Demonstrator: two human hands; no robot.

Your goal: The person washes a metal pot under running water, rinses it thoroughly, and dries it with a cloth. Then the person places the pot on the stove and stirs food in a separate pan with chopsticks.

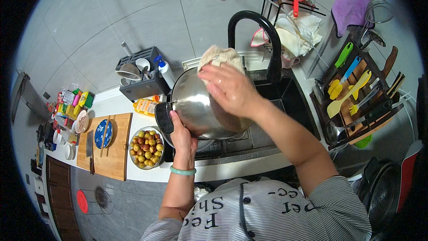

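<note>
Before me a shiny stainless-steel pot (190, 95) is tilted on its side over the black sink (294, 110). My left hand (184, 137) grips it at the black side handle (164, 117), the thumb lying along the handle's edge. My right hand (232, 90), wet, presses a beige cloth (219, 56) against the upper part of the pot with its fingers nearly flat. The cloth partly hides the pot's far edge. Behind the pot rises a black curved faucet (255, 15).
On the left counter are a plate of jujubes (147, 149), a wooden cutting board (117, 160) with a cleaver (90, 147) and a blue bowl (102, 134) under chopsticks, and a yellow bottle (143, 107). A utensil rack (354, 100) stands right of the sink.
</note>
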